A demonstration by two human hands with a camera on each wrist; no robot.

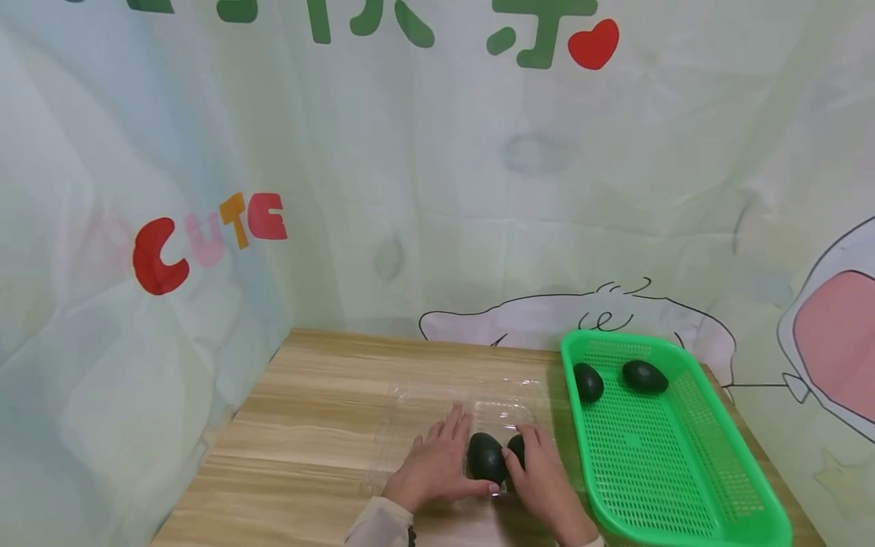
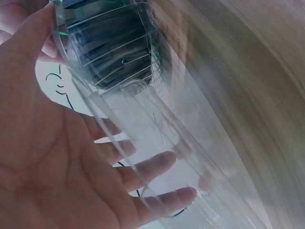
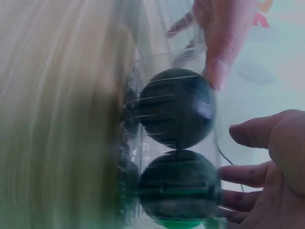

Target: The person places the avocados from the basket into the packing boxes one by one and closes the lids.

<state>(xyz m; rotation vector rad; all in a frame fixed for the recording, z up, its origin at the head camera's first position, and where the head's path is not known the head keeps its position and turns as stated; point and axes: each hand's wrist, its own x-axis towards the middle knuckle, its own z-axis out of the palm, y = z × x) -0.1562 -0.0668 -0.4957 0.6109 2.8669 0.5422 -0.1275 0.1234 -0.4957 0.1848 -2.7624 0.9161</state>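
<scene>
Head view gives me both people's-eye clues at once: the left hand (image 1: 437, 465) lies over the clear plastic box (image 1: 497, 414), fingers straight and spread, thumb at the box's near edge — a grip that clasps nothing. Beside it sits the first dark oval (image 1: 485, 457), and the right hand (image 1: 548, 486) touches the second dark oval (image 1: 517, 450), its grip loose, the thumb standing apart in the right wrist view. Both ovals rest side by side within the box, on the wood-grained surface (image 1: 307, 410). Just right stands a green basket (image 1: 642, 479) — a third dark oval (image 1: 589, 383) by its left wall, a fourth dark oval (image 1: 645, 377) near its far end.
</scene>
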